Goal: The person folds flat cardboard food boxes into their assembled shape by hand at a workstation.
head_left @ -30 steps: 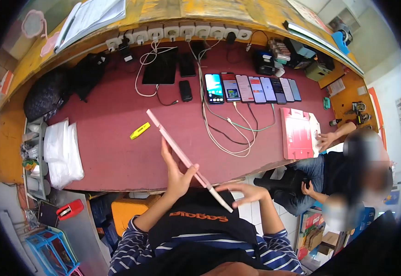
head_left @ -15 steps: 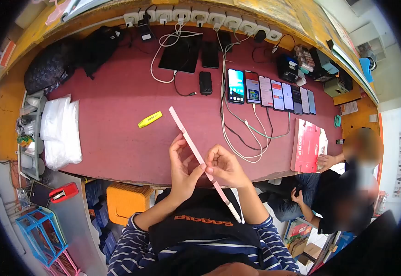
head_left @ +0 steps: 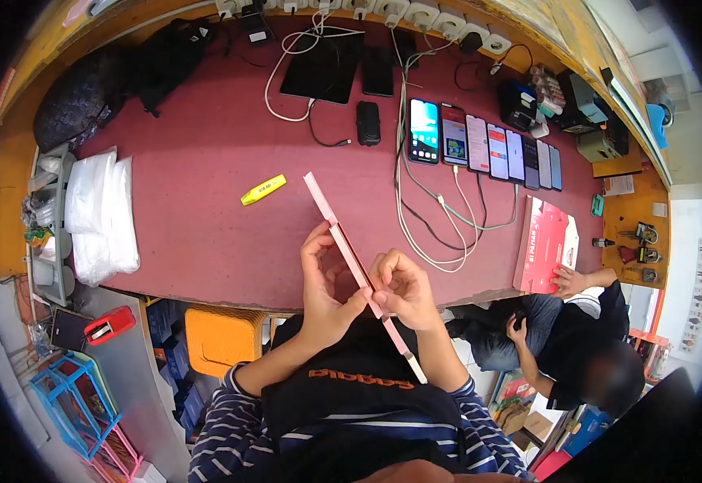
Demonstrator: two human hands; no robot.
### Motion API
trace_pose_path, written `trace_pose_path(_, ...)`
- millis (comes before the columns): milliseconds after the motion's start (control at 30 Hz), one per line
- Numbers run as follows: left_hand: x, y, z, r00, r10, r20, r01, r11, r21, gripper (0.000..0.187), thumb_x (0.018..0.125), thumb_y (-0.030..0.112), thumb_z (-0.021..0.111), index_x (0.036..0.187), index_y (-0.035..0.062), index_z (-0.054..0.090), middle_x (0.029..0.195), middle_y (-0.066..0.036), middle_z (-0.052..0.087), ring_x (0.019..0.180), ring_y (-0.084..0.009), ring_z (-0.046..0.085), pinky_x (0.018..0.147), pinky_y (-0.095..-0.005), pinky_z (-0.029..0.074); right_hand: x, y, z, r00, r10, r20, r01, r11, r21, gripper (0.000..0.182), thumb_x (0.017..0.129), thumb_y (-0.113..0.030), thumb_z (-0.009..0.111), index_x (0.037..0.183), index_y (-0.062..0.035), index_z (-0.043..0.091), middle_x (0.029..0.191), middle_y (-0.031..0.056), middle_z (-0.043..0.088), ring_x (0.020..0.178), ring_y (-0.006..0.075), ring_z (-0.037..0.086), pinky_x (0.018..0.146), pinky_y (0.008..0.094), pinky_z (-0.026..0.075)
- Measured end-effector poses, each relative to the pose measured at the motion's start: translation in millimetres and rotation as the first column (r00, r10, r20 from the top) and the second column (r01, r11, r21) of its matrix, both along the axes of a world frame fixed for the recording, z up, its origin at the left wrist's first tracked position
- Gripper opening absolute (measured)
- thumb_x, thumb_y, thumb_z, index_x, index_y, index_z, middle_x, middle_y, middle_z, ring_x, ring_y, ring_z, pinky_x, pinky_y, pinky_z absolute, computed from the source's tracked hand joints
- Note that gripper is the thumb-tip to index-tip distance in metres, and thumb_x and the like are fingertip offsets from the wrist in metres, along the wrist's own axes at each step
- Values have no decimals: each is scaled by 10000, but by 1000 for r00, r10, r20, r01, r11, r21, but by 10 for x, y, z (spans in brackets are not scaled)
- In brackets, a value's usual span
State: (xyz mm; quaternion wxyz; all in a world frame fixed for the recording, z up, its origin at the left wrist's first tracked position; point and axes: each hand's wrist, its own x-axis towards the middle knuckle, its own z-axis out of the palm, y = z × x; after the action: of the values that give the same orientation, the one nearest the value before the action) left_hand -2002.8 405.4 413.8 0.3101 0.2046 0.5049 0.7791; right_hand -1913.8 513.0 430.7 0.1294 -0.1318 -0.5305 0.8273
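Note:
Between my hands is a long pink strip (head_left: 352,252), perhaps folded card seen nearly edge-on; it runs at a slant from above the table down toward my apron, ending in a whitish tip. My left hand (head_left: 325,296) grips it from the left, thumb pressed on its middle and fingers behind. On the other side, my right hand (head_left: 404,291) has curled fingers and a thumb pinching the strip's right edge. Farther up the red tabletop (head_left: 206,233) lies a yellow highlighter-like item (head_left: 263,190), apart from both hands.
Several phones (head_left: 424,133) lie in a row at the right, with white cables (head_left: 403,209) in front. A tablet (head_left: 323,71) rests at the back. White plastic bags (head_left: 101,217) are at left. At right, another person's hand (head_left: 570,282) touches a red box (head_left: 545,245).
The view has shifted slightly. The pink strip has turned a little in my hands, showing a darker gap along its right edge. The other person has leaned lower.

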Motion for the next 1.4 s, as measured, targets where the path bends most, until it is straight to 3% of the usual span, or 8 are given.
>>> trace_pose_path(133, -14, 0, -26, 999, -5, -47, 5, 1000, -6, 690, 700, 173, 680, 1210, 61, 229, 1322, -131, 174, 1166, -221, 325, 896, -355, 375, 7, 18, 28, 1000, 12, 9, -12, 999, -43, 218, 731, 17, 590, 803, -67, 402, 759, 16, 422, 767, 91, 417, 710, 227, 373)
trace_pose_path(233, -10, 10, 2, 999, 7, -50, -6, 1000, 6, 702, 702, 206, 686, 1212, 62, 225, 1321, -129, 175, 1171, -227, 327, 907, -360, 371, -28, 38, 231, 996, -91, 11, 86, 971, 222, 199, 725, 41, 549, 843, -56, 422, 863, 68, 513, 775, 139, 504, 679, 270, 445)
trace_pose_path(300, 0, 11, -29, 1000, 19, -20, -18, 999, 41, 712, 699, 220, 694, 1211, 62, 225, 1317, -126, 179, 1176, -233, 328, 918, -367, 367, -5, 110, 393, 983, -156, 98, 54, 753, 656, 187, 714, 26, 515, 883, -48, 479, 1019, 141, 548, 756, 238, 592, 630, 327, 498)
trace_pose_path(400, 1, 26, 0, 1000, 7, 2, -7, 999, 34, 716, 701, 229, 696, 1212, 59, 225, 1313, -125, 183, 1181, -238, 326, 920, -371, 370, 34, 183, 483, 972, -33, 233, -187, 491, 851, 199, 711, 23, 478, 892, -28, 543, 1022, 173, 543, 750, 302, 569, 676, 361, 468)
trace_pose_path(667, -14, 20, 5, 999, 7, -53, -5, 999, 39, 685, 701, 128, 666, 1219, 55, 224, 1319, -126, 179, 1183, -234, 322, 903, -361, 390, -25, 137, 525, 971, -53, 233, -161, 575, 803, 190, 704, -119, 650, 864, -40, 586, 813, 104, 557, 713, 270, 574, 637, 319, 461)
trace_pose_path(1167, -8, 1, 7, 1000, -2, -22, 4, 998, 58, 703, 707, 184, 681, 1222, 61, 220, 1332, -129, 167, 1186, -233, 313, 927, -366, 366, -45, 62, 514, 969, -207, 135, 65, 742, 667, 143, 729, -117, 615, 856, -64, 574, 1090, 142, 532, 731, 288, 604, 588, 338, 499)
trace_pose_path(1233, -7, -3, -1, 1000, -9, 3, 9, 998, 62, 709, 707, 199, 686, 1223, 62, 219, 1331, -129, 168, 1189, -234, 309, 932, -368, 362, -5, 129, 472, 977, -75, 200, -152, 410, 899, 119, 732, -117, 595, 841, -75, 576, 1122, 138, 515, 684, 276, 605, 549, 337, 497)
trace_pose_path(1400, -15, -16, -44, 998, 7, -66, -5, 999, 39, 701, 708, 188, 678, 1222, 59, 220, 1327, -131, 173, 1193, -231, 301, 921, -372, 368, -23, 104, 524, 963, -52, 265, -216, 443, 870, 134, 728, -137, 616, 828, -57, 576, 1112, 152, 522, 773, 298, 587, 631, 342, 485)
